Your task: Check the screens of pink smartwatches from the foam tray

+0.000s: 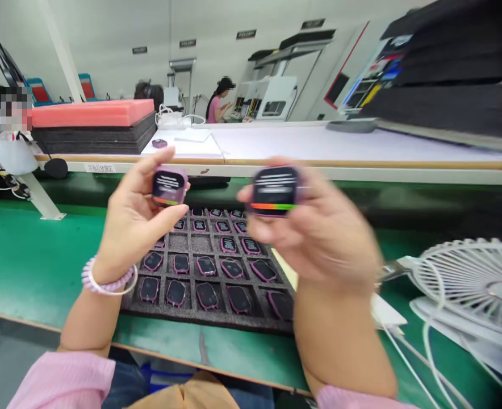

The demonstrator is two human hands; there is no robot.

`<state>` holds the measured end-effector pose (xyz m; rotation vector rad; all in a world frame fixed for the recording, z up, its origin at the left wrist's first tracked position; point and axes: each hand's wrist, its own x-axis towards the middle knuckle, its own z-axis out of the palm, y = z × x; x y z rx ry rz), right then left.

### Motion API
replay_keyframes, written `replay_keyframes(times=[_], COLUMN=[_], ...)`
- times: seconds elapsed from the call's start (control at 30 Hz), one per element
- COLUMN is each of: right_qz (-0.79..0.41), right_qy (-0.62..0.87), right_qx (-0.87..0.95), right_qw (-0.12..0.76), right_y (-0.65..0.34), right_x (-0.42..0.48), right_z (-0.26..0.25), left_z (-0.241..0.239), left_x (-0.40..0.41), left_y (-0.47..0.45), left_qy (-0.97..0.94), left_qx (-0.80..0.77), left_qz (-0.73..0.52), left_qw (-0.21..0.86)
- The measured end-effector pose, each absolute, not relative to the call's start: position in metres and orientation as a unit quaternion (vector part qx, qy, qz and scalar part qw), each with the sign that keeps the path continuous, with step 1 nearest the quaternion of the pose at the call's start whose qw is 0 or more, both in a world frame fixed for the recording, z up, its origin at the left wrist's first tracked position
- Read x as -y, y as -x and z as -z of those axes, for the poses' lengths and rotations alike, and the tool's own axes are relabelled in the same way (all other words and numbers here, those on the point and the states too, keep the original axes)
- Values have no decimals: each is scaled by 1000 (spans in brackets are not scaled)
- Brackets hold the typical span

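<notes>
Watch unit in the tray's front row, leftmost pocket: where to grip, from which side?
Probably from straight above, pinching its purple side edges: the watch unit lies screen-up in a pocket of the foam tray, so only the top is open.

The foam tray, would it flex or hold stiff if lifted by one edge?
Probably flexes: the tray looks like soft dark foam. Likely light, though the many watches add weight and could tip out. Pushed, it may drag on the green mat.
</notes>
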<state>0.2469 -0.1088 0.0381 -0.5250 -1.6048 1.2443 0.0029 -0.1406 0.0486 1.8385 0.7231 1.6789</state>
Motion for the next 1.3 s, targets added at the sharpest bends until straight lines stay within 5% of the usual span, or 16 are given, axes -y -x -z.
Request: replay_keyframes(times=[0.23,1.3], right_qz=[-651,-588], right_qy=[177,180], right_qx=[555,572], right_qw=[487,543], right_y=[-216,-210], right_x=[70,63], right_z=[-26,-20], left_z=[-23,-23], left_x=[86,89], left_y=[-15,-25], left_qy=[-630,-614], left_qx=[-297,-287], left_qz=[-584,-587], left_qw=[416,443])
